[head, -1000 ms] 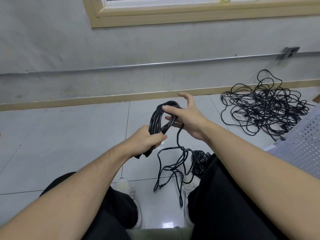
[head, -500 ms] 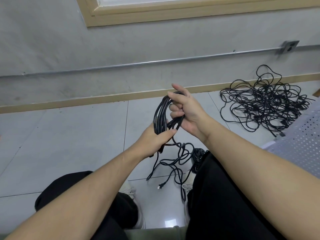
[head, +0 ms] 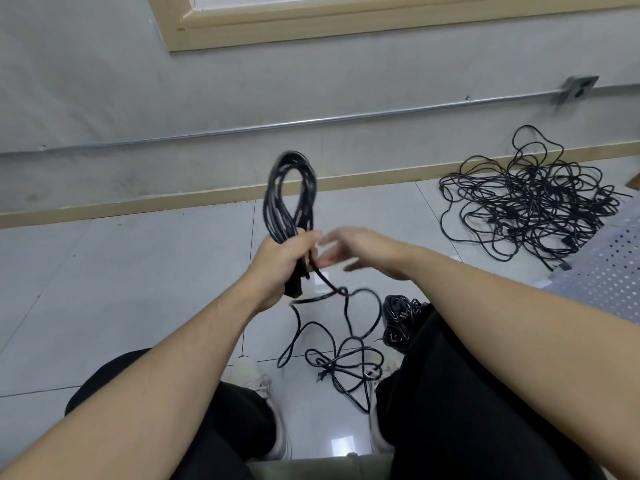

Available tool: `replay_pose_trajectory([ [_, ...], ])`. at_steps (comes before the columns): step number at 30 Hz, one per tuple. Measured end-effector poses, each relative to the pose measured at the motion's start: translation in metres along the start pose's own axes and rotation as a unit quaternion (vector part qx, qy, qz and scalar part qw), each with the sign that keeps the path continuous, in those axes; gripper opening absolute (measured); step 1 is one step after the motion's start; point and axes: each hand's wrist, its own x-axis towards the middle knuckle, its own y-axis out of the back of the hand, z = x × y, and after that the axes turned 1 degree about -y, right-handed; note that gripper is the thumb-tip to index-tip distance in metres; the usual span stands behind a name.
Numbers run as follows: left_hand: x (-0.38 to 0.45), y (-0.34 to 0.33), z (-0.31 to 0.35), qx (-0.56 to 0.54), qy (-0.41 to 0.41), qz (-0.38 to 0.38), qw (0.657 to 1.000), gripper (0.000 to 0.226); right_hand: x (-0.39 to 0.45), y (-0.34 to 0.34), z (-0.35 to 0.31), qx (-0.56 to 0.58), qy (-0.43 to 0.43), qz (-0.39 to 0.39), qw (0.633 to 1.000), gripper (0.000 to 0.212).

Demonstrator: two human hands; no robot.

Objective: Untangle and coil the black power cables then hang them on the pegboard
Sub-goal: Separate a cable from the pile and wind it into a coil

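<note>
- Slack cable (head: 346, 327) is trailing from the underside of the left hand (head: 282, 261) down and to the right, toward the lower centre of the frame, where it is lying in loose loops on the tile floor (head: 138, 289) between the shoes.
- The left hand is gripping the coil (head: 291, 199) at its base, fingers curled tight round the bundled strands; the coil is standing upright above the fist as a long narrow loop, its long axis running toward the top of the frame.
- The right hand (head: 360, 251) is sitting just right of that fist, blurred, fingers looking spread and straight and appearing to hold nothing; its fingertips are pointing left at the spot where the free strand is leaving the grip.
- My judgement: the right hand is the nearer one to the slack, and the next wrap is depending on it catching that strand just below its fingers.
- The cable is looking thin, round, black and rubbery, limp enough to kink; a knot-like crossing is showing just below the left hand.
- A second, already wound bundle (head: 401, 320) is resting by the right knee.
- The tangled pile (head: 533, 202) is waiting at the centre right, near the baseboard.
- A perforated white pegboard (head: 609, 275) is lying at the right edge, well apart from the coil.
</note>
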Motion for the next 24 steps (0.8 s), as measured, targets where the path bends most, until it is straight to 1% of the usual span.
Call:
replay_pose_trajectory([
  [1, 0.002, 0.004, 0.005, -0.029, -0.004, 0.019, 0.999, 0.035, -0.002, -0.003, 0.004, -0.096, -0.001, -0.052, 0.994, 0.031],
  [2, 0.004, 0.008, 0.009, -0.055, -0.007, 0.034, 0.998, 0.033, -0.004, -0.007, 0.007, -0.162, 0.010, -0.089, 0.983, 0.029],
  [3, 0.005, 0.011, 0.012, -0.071, -0.010, 0.049, 0.996, 0.031, -0.005, -0.010, 0.009, -0.194, 0.025, -0.108, 0.975, 0.028],
  [4, 0.006, 0.015, 0.014, -0.077, -0.012, 0.070, 0.994, 0.031, -0.004, -0.012, 0.011, -0.208, 0.043, -0.108, 0.971, 0.025],
  [6, 0.007, 0.021, 0.016, -0.082, -0.008, 0.118, 0.990, 0.032, 0.000, -0.013, 0.012, -0.262, 0.072, -0.088, 0.958, 0.021],
  [8, 0.007, 0.030, 0.018, -0.037, 0.008, 0.166, 0.985, 0.035, 0.004, -0.009, 0.015, -0.311, 0.094, -0.072, 0.943, 0.021],
  [10, 0.009, 0.042, 0.019, 0.061, 0.027, 0.197, 0.978, 0.036, 0.005, -0.004, 0.016, -0.294, 0.124, -0.029, 0.947, 0.019],
  [12, 0.010, 0.053, 0.018, 0.144, 0.038, 0.202, 0.968, 0.037, 0.004, 0.002, 0.015, -0.269, 0.176, 0.053, 0.945, 0.018],
  [13, 0.010, 0.056, 0.018, 0.163, 0.045, 0.200, 0.965, 0.039, 0.003, 0.005, 0.013, -0.249, 0.201, 0.076, 0.944, 0.017],
  [14, 0.010, 0.060, 0.019, 0.167, 0.052, 0.201, 0.964, 0.043, 0.000, 0.007, 0.012, -0.232, 0.215, 0.074, 0.946, 0.016],
  [15, 0.009, 0.062, 0.019, 0.162, 0.055, 0.207, 0.963, 0.046, -0.003, 0.009, 0.011, -0.231, 0.210, 0.051, 0.949, 0.013],
  [17, 0.010, 0.066, 0.022, 0.133, 0.051, 0.222, 0.965, 0.049, -0.012, 0.009, 0.010, -0.293, 0.147, -0.035, 0.944, 0.011],
  [18, 0.010, 0.066, 0.023, 0.105, 0.045, 0.225, 0.968, 0.049, -0.017, 0.006, 0.009, -0.337, 0.099, -0.082, 0.933, 0.018],
  [19, 0.010, 0.066, 0.024, 0.072, 0.039, 0.224, 0.971, 0.048, -0.020, 0.003, 0.010, -0.370, 0.053, -0.114, 0.921, 0.029],
  [20, 0.010, 0.064, 0.024, 0.042, 0.033, 0.215, 0.975, 0.046, -0.020, -0.001, 0.009, -0.387, 0.025, -0.119, 0.914, 0.041],
  [21, 0.011, 0.062, 0.024, 0.016, 0.023, 0.200, 0.979, 0.044, -0.018, -0.005, 0.008, -0.389, 0.024, -0.095, 0.916, 0.047],
  [23, 0.012, 0.052, 0.023, -0.031, -0.009, 0.163, 0.986, 0.043, -0.010, -0.012, 0.008, -0.350, 0.076, -0.012, 0.933, 0.040],
  [24, 0.013, 0.047, 0.023, -0.058, -0.025, 0.146, 0.987, 0.046, -0.006, -0.016, 0.007, -0.307, 0.094, 0.001, 0.947, 0.038],
])
